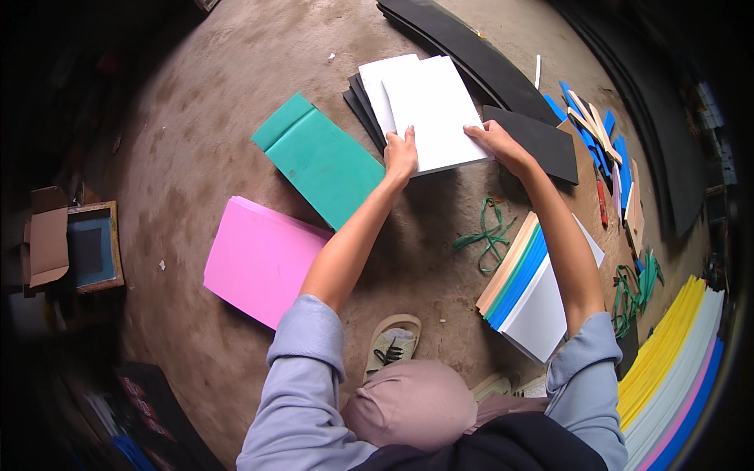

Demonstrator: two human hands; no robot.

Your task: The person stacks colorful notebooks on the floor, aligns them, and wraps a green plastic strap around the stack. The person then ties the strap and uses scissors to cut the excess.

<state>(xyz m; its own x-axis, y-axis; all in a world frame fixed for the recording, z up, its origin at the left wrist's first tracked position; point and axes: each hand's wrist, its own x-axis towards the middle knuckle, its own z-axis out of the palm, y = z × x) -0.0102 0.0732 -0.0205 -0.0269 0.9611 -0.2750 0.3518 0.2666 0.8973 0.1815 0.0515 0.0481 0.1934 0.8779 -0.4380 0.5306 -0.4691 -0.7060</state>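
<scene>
Both my hands grip a stack of white foam-like sheets [437,110] by its near edge. My left hand [402,155] pinches the near left corner, thumb on top. At the near right corner my right hand [503,144] is closed the same way, its fingertips partly hidden beneath. Another white sheet [375,86] and some black sheets [358,104] lie under or beside the stack's left edge. Just left of my left hand is a green sheet stack [322,161], with a fold or step near its far end. Pink sheets [263,259] lie nearer, partly behind my left forearm.
Beneath my right forearm sits a multicoloured sheet stack [525,282]. Green cord [488,235] lies beside it. Black sheets [542,141], blue and beige strips [601,141] and a red-handled tool [602,204] are to the right. Yellow sheets [660,345] fill the lower right; an open box [47,243] stands left.
</scene>
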